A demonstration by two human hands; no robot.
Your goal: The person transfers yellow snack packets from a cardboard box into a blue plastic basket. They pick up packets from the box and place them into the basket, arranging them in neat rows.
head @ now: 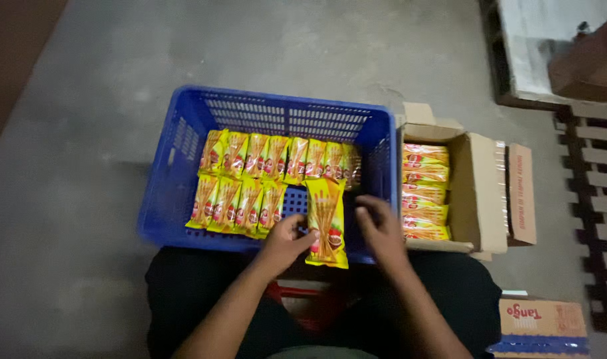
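A blue plastic crate point(184, 133) stands on the floor in front of me, holding two rows of yellow snack packets point(263, 156). My left hand point(285, 240) grips one yellow packet point(326, 223) upright over the crate's near edge, at the right end of the front row. My right hand point(378, 225) hovers just right of that packet with fingers curled; whether it touches the packet is unclear. An open cardboard box point(480, 193) right of the crate holds a stack of the same yellow packets point(424, 193).
Grey concrete floor lies all around. A wooden pallet point(599, 193) and a framed panel point(549, 53) sit at the right and top right. Another printed carton point(541, 326) is at the bottom right. My dark-clothed legs fill the bottom.
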